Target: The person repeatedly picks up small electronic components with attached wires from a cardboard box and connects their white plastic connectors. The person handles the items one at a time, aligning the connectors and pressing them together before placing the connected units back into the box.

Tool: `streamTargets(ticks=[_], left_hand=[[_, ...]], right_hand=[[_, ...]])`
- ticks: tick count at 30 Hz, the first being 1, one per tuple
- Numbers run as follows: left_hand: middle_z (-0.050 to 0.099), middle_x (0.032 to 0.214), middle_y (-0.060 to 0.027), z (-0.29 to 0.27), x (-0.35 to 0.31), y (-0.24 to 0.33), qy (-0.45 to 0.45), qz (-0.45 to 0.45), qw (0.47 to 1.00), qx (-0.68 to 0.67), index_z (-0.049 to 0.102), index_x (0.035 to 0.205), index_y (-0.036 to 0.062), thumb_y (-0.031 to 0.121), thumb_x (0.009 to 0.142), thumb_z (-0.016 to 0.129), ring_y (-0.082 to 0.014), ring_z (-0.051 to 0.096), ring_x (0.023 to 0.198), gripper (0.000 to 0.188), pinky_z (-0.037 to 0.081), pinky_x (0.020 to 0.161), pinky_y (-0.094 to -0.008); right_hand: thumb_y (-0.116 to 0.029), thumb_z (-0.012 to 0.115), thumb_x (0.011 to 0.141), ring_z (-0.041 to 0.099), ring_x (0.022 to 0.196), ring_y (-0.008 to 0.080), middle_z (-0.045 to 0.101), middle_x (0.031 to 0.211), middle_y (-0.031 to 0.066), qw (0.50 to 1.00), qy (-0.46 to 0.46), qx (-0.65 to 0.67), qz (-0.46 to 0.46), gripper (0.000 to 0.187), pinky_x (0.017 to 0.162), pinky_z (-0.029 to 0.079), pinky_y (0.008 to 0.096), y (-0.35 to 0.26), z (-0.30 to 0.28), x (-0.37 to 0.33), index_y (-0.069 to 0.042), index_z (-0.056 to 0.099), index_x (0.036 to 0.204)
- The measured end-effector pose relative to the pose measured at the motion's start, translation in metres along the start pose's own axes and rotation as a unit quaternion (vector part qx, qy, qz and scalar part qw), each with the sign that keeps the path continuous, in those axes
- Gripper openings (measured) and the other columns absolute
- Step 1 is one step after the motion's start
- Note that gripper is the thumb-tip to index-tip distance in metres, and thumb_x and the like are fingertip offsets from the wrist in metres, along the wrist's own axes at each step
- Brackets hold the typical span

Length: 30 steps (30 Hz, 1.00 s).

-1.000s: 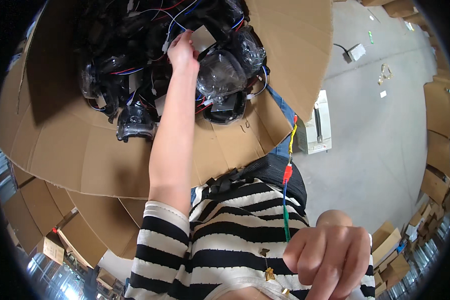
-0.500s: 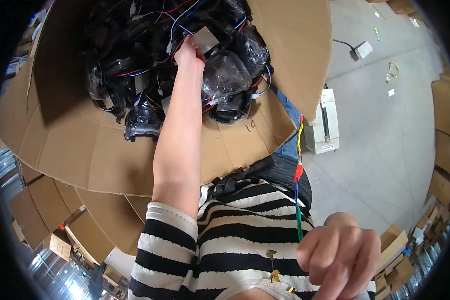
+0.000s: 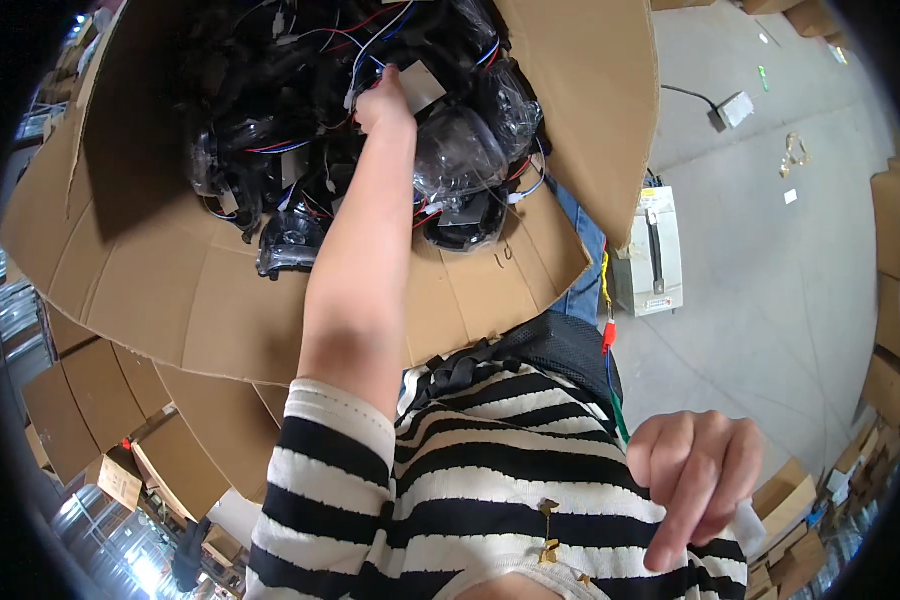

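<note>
My left hand (image 3: pixel 385 104) reaches into a large cardboard box (image 3: pixel 240 330), its fingers curled among thin red, blue and white wires. What lies between those fingers is hidden. Around it are heaped several black moulded units (image 3: pixel 292 243) in clear plastic wrap, with wires and white connectors. A clear-wrapped unit (image 3: pixel 460 152) and a silvery flat plate (image 3: pixel 422 88) lie just right of the hand. My right hand (image 3: pixel 698 478), at the lower right before my striped shirt, is closed, one finger pointing down. A coloured clip lead (image 3: pixel 609 337) with a red sleeve runs up to it.
Right of the box, a white-grey case with a black handle (image 3: pixel 655 250) stands on the grey floor. Farther off lie a small white block with a black cable (image 3: pixel 735 110) and scraps. Flattened cardboard (image 3: pixel 110 400) is at the left; more cartons (image 3: pixel 885 380) line the right.
My right hand has risen a little, and the lead has shifted with it. My left hand has turned slightly among the wires, its thumb now pointing up. The view has shifted slightly.
</note>
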<state>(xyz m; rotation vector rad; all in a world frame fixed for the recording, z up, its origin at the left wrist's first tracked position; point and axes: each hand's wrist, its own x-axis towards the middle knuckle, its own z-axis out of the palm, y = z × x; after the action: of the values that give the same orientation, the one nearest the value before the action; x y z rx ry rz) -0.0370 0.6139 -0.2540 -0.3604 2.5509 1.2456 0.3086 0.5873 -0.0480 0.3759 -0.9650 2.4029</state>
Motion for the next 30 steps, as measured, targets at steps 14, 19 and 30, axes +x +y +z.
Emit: streamTargets(ticks=[14,19,30], left_hand=[[0.057,0.064,-0.0113,-0.021,-0.035,0.006,0.054,0.296,0.95,-0.084,0.052,0.064,-0.0013,0.025,0.07,0.061,-0.0258,0.054,0.059,0.028,0.041,0.063,-0.0319],[0.057,0.074,-0.005,-0.085,-0.105,0.002,-0.155,0.356,0.864,-0.319,0.049,0.076,0.001,0.011,0.084,0.048,-0.0087,0.051,0.066,0.013,0.041,0.059,-0.0232],[0.049,0.079,-0.0047,-0.188,-0.158,-0.051,-0.411,0.134,0.853,-0.292,0.039,0.116,-0.0041,0.009,0.088,0.038,-0.0063,0.045,0.06,0.032,0.043,0.058,-0.0197]], right_hand=[[-0.009,0.046,0.079,0.045,0.049,0.0208,0.06,0.078,0.0227,0.999,-0.024,-0.013,0.019,0.018,0.046,0.034,0.03,0.009,-0.014,-0.018,0.003,0.057,0.075],[-0.011,0.044,0.082,0.05,0.053,0.0236,0.06,0.073,0.0165,0.988,0.022,-0.107,0.111,0.019,0.05,0.039,0.03,0.018,-0.016,-0.014,0.003,0.056,0.077],[-0.007,0.043,0.082,0.048,0.055,0.0159,0.057,0.072,0.0086,0.938,-0.019,-0.216,0.269,0.016,0.049,0.037,0.0261,0.055,-0.02,-0.008,0.003,0.054,0.076]])
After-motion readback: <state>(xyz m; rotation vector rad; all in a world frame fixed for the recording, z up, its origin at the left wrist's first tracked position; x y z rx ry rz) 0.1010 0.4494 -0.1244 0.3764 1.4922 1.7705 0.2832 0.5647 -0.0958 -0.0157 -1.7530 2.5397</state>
